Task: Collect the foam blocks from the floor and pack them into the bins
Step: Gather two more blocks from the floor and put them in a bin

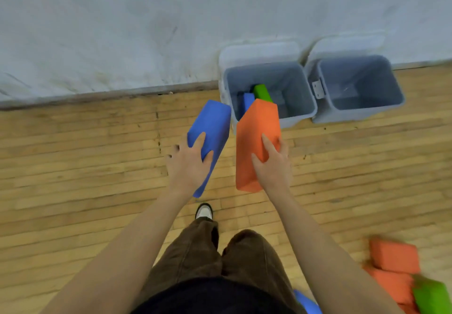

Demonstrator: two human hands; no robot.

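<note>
Currently left hand [188, 164] fingers wrap blue block [210, 137], right hand [271, 164] fingers clamp orange block [256, 137], its far end over left bin [300, 115] rim.

Under me the wooden floor [73, 167] bears two grey bins [271, 93] (against the wall) and foam blocks [393, 256] heaped to my right.
</note>
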